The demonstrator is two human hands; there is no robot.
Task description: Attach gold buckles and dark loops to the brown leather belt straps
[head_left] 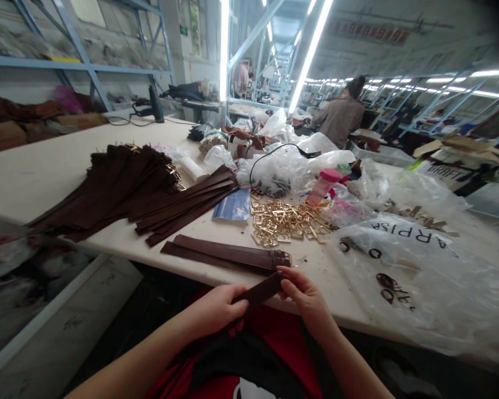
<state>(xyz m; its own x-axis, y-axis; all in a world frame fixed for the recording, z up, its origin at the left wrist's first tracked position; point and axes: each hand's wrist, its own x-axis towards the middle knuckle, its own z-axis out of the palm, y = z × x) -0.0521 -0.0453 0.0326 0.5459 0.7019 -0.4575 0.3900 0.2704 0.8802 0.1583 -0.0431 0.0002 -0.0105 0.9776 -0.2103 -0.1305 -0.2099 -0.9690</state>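
A dark brown leather strap (pixel 258 292) is stretched between my two hands at the table's front edge. My left hand (pixel 222 307) is closed around its lower left part. The fingers of my right hand (pixel 297 291) pinch its far right end, and they hide whatever is at that tip. Just beyond lie a few more brown straps (pixel 220 254), with gold metal at their right ends. Farther back on the table spreads a heap of gold buckles (pixel 285 221). To its left are a loose fan of straps (pixel 191 202) and a large pile of straps (pixel 116 188) with gold ends.
A blue packet (pixel 232 205) lies beside the buckles. A pink-lidded container (pixel 322 187) leans behind them among clear plastic bags (pixel 283 166). A large printed plastic bag (pixel 419 277) covers the table's right side. Another person (pixel 341 116) is farther back.
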